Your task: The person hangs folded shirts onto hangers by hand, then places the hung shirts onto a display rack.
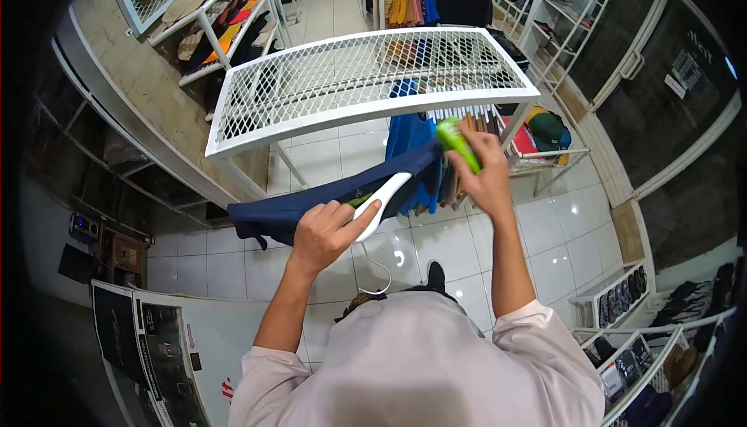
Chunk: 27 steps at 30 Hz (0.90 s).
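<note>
Pale pink cloth of the person's shirt (412,357) is closest, low down, and both arms reach out from it. Past it, over the shiny white floor tiles (548,228), the left hand (323,232) has its fingers closed on a white hanger (387,197) and seems to pinch some of the dark blue cloth (311,203) too. The hanger lies on a slant. Its wide white end points up and away, a bit to the right, and its thin hook bends back toward the person's tummy. The blue cloth is long and droopy. It runs from low on the left to higher on the right, just on this side of the white mesh rack (373,115). The right hand (484,166) has its fingers wrapped round a bright green thing (457,144). That green thing is long and leans, with its top to the left and away, and its bottom to the right and nearer the person. It sits right beside the high right end of the blue cloth, but I can't tell if they touch. The right hand is nearer to that end, and the left hand is nearer to the hanger's hook.
</note>
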### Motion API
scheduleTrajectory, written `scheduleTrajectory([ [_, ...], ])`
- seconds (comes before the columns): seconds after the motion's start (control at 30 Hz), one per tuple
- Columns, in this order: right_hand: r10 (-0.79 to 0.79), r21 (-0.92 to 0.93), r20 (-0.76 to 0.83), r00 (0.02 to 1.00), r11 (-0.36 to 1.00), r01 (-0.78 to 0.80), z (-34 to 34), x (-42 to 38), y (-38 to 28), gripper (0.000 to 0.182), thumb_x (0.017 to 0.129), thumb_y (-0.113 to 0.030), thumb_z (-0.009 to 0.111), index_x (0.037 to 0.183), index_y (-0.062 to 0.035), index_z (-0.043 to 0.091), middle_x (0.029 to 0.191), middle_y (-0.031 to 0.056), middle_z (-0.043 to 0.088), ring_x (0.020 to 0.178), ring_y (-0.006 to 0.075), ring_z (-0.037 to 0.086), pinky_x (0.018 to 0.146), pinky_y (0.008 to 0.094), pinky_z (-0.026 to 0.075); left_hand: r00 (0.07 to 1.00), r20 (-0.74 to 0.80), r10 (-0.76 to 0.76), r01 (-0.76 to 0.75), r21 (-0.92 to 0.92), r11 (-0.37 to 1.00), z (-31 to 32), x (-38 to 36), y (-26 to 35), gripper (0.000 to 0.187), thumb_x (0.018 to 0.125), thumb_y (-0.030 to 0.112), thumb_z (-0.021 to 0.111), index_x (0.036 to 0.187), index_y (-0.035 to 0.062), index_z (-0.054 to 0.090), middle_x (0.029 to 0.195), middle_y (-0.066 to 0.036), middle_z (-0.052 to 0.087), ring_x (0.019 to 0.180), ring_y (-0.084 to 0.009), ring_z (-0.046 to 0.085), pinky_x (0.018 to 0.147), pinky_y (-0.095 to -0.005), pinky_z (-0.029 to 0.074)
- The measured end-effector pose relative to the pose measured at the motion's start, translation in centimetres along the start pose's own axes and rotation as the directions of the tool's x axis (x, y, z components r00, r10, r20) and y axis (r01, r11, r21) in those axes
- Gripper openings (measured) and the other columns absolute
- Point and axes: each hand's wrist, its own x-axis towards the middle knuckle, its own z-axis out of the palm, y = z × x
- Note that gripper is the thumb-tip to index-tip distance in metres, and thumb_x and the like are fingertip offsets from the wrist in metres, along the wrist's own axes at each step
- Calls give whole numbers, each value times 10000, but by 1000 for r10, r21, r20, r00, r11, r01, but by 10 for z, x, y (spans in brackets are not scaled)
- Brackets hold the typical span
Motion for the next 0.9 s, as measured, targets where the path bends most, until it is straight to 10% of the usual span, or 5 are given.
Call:
scheduleTrajectory([
  [0.13,-90,74,263,961,995,73,9,-1,-29,506,890,-283,760,1371,-172,650,1139,202,631,1004,370,662,877,418,532,999,6,35,-35,-20,999,-2,6,1,540,764,86,727,1294,189,718,695,17,432,598,-131,465,512,-283,396],
  [0.33,230,-197,-64,971,951,-238,12,1,59,483,902,-237,732,1366,-136,641,1130,198,613,1032,373,641,906,424,519,999,-16,-46,45,-38,998,-6,-4,-7,545,760,65,719,1293,178,720,687,9,435,599,-147,473,513,-300,396],
  [0.6,-27,63,-26,999,998,29,50,-27,15,641,892,-209,753,1476,-118,504,1210,215,579,1089,416,612,931,445,503,987,7,-160,160,-125,979,-10,-2,-8,527,738,67,751,1253,176,741,697,-12,491,613,-178,528,538,-329,444],
  [0.7,247,-91,-111,963,962,-257,59,-34,66,646,921,-174,713,1503,-72,452,1177,236,542,1078,411,574,967,451,460,971,39,-236,239,-193,952,-16,-8,-13,567,713,16,739,1257,175,738,726,-30,544,638,-205,562,561,-356,472],
  [0.9,-35,122,12,999,992,33,51,-29,-10,695,911,-161,728,1517,-21,418,1221,215,532,1123,386,563,984,428,450,940,98,-328,342,-274,899,-21,-6,-14,679,625,-51,688,1258,188,738,758,-53,584,662,-250,583,598,-392,500],
])
